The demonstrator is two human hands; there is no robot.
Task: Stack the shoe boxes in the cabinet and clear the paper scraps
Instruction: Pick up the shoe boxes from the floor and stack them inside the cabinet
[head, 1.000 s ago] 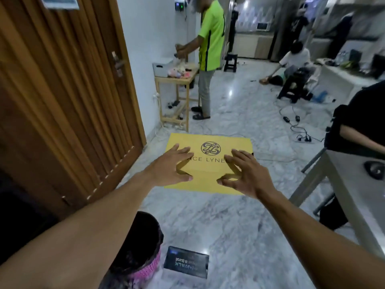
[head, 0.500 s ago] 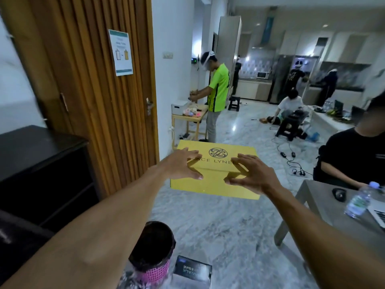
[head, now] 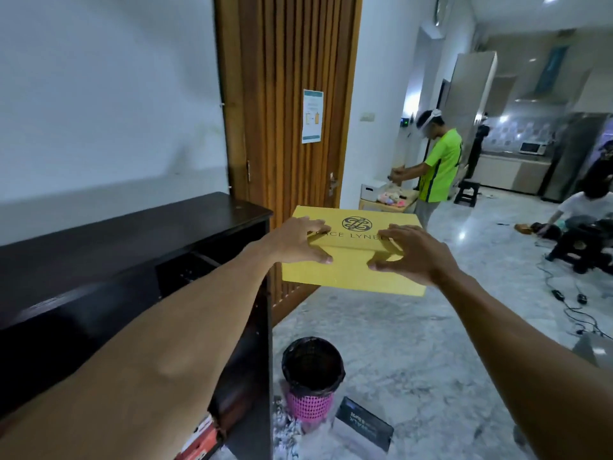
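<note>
I hold a yellow shoe box with a black logo in the air at chest height, right of the dark cabinet. My left hand grips its near left edge, fingers on the lid and thumb on the front side. My right hand grips the near right edge the same way. A black shoe box lies flat on the marble floor below. Crumpled paper scraps lie at the foot of the cabinet. An orange and white box sits in the cabinet's lower shelf.
A pink bin with a black liner stands on the floor beside the cabinet's end panel. A wooden slatted door is behind the box. A person in a green shirt stands at a small table; others sit on the floor at right.
The yellow box has risen with both hands, and the view has swung left and up, bringing the cabinet top and white wall into sight. The grip is unchanged.
</note>
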